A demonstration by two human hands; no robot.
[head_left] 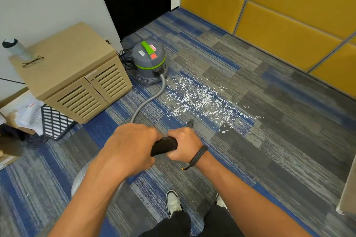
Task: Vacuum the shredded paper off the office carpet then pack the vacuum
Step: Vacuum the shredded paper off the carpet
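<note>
White shredded paper lies scattered over the striped blue-grey carpet, just right of a grey and green canister vacuum. A grey hose runs from the canister toward me and loops under my left arm. Both hands hold the black wand handle: my left hand grips its near end and my right hand grips further along. The wand's tip shows just past my right hand, at the near edge of the paper.
A beige louvred cabinet stands at left with a bottle and glasses on top. A black mesh tray and papers lie beside it. Yellow wall panels line the right; a dark door is behind the vacuum.
</note>
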